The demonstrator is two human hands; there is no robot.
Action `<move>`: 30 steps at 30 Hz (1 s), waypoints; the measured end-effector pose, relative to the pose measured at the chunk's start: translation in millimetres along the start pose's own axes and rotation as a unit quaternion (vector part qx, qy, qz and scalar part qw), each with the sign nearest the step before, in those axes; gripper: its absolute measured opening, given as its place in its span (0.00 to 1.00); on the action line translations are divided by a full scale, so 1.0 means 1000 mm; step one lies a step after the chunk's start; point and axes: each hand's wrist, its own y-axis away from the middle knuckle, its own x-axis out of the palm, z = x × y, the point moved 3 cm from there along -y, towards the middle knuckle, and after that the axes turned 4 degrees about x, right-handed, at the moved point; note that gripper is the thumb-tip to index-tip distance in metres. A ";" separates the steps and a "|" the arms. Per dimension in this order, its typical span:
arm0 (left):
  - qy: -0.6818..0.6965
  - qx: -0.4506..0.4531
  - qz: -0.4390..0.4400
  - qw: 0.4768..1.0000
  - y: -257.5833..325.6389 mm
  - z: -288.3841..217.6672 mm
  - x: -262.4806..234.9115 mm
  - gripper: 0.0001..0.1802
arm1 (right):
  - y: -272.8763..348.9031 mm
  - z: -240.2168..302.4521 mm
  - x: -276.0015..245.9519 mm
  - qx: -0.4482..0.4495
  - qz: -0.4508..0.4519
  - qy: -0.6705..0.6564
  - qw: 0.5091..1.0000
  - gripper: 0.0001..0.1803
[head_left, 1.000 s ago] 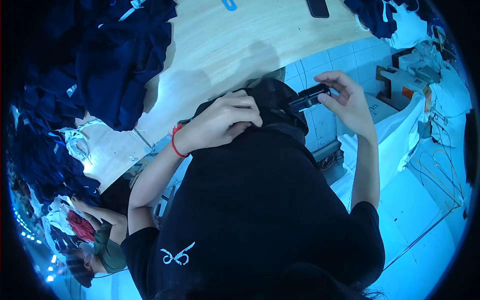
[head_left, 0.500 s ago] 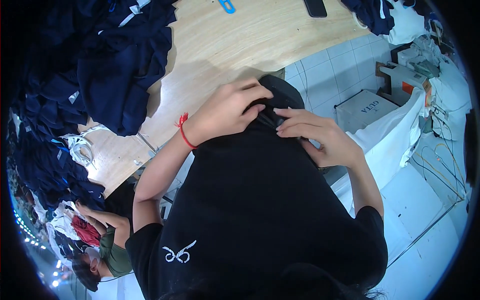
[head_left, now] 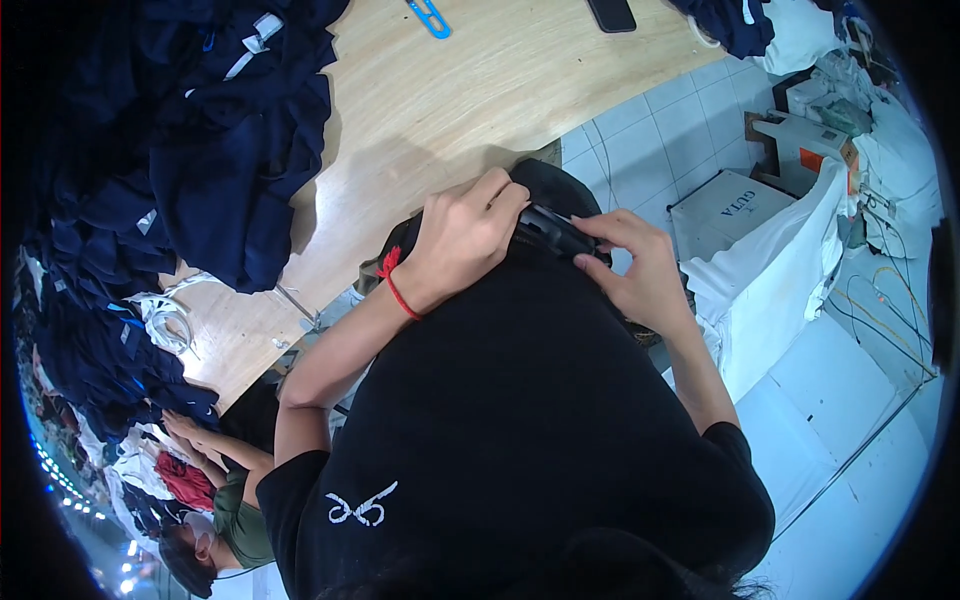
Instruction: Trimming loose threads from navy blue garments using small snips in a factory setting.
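At my waist, just below the hem of my black shirt (head_left: 520,400), both hands hold a small black object (head_left: 555,236) with a shiny, hard-looking surface; I cannot tell its exact kind. My left hand (head_left: 468,232), with a red string around the wrist, is closed at its left end, fingers bent. Thumb and fingers of my right hand (head_left: 640,265) pinch its right end. Directly beyond it lies a dark rounded shape (head_left: 560,185), its kind unclear.
Navy garments (head_left: 220,190) are heaped on the wooden table (head_left: 440,110) at left, near a white tape roll (head_left: 168,325). Blue thread snips (head_left: 430,18) and a phone (head_left: 612,14) lie far off. A co-worker (head_left: 235,510) sits lower left; a white box (head_left: 735,215) stands right.
The black object now shows more between my hands. My left hand has turned with its back upward, and my right thumb has come up onto the object's near side.
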 end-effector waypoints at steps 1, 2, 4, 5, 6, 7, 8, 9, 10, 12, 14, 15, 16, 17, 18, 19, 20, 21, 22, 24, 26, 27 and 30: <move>-0.001 0.023 -0.026 0.999 0.000 -0.002 -0.001 0.07 | -0.004 0.001 0.003 -0.035 -0.035 0.029 0.998 0.19; 0.000 0.024 -0.025 0.999 0.000 -0.002 -0.001 0.07 | -0.008 0.001 0.006 -0.071 -0.070 0.059 0.993 0.18; -0.013 0.079 -0.041 0.996 -0.003 -0.003 -0.004 0.07 | -0.017 -0.007 0.013 -0.085 -0.089 0.079 0.989 0.16; -0.014 0.080 -0.042 0.996 -0.003 -0.002 -0.005 0.07 | -0.021 -0.010 0.015 -0.099 -0.108 0.099 0.984 0.14; -0.003 0.065 -0.030 0.997 -0.001 -0.001 -0.005 0.07 | -0.024 -0.012 0.017 -0.101 -0.108 0.099 0.984 0.14; 0.008 0.050 -0.018 0.999 0.000 0.000 -0.007 0.07 | -0.027 -0.013 0.018 -0.103 -0.105 0.121 0.982 0.13; 0.007 0.050 -0.019 0.999 -0.001 0.002 -0.010 0.07 | -0.030 -0.014 0.019 -0.106 -0.101 0.144 0.979 0.12; 0.012 0.049 0.003 0.999 -0.003 0.003 -0.014 0.08 | -0.031 -0.013 0.015 -0.106 -0.101 0.144 0.979 0.12; 0.017 0.048 0.025 0.998 -0.003 0.005 -0.017 0.10 | -0.033 -0.012 0.010 -0.101 -0.053 0.144 0.983 0.09; 0.069 -0.021 0.005 0.997 0.006 0.004 -0.022 0.13 | -0.037 -0.012 -0.008 -0.098 -0.006 0.145 0.985 0.07; 0.137 -0.105 0.027 0.985 0.024 0.017 -0.025 0.17 | -0.042 -0.021 -0.026 0.019 0.059 0.009 0.998 0.03; 0.139 -0.104 0.027 0.984 0.033 0.024 -0.029 0.17 | -0.043 -0.021 -0.028 0.021 0.059 0.009 0.998 0.03; 0.169 -0.109 0.076 0.977 0.040 0.031 -0.031 0.16 | -0.047 -0.021 -0.030 0.015 0.033 0.015 0.999 0.04; 0.198 -0.114 0.124 0.966 0.045 0.035 -0.031 0.15 | -0.049 -0.020 -0.032 0.009 0.008 0.020 1.000 0.04; 0.194 -0.141 0.134 0.962 0.044 0.035 -0.035 0.12 | -0.050 -0.018 -0.029 0.008 0.009 0.020 1.000 0.04; 0.194 -0.142 0.133 0.962 0.044 0.035 -0.035 0.12 | -0.049 -0.015 -0.021 0.009 0.076 0.034 0.996 0.05; 0.192 -0.145 0.127 0.962 0.045 0.034 -0.034 0.11 | -0.048 -0.014 -0.015 0.010 0.143 0.047 0.989 0.07; 0.189 -0.151 0.119 0.963 0.046 0.033 -0.035 0.10 | -0.049 -0.011 -0.016 0.006 0.147 0.047 0.988 0.07; 0.186 -0.155 0.117 0.963 0.048 0.032 -0.036 0.10 | -0.050 -0.009 -0.017 0.026 0.171 0.045 0.984 0.09; 0.141 -0.102 0.108 0.979 0.048 0.028 -0.039 0.08 | -0.050 -0.006 -0.015 0.043 0.197 0.042 0.979 0.10; 0.139 -0.094 0.104 0.980 0.049 0.030 -0.043 0.08 | -0.048 0.004 -0.009 -0.127 0.120 0.059 0.983 0.11; 0.140 -0.083 0.102 0.981 0.049 0.030 -0.044 0.07 | -0.050 0.003 -0.006 -0.130 0.121 0.059 0.982 0.11; 0.117 -0.092 0.131 0.980 0.047 0.030 -0.049 0.05 | -0.058 -0.004 0.002 -0.084 0.133 -0.034 0.987 0.11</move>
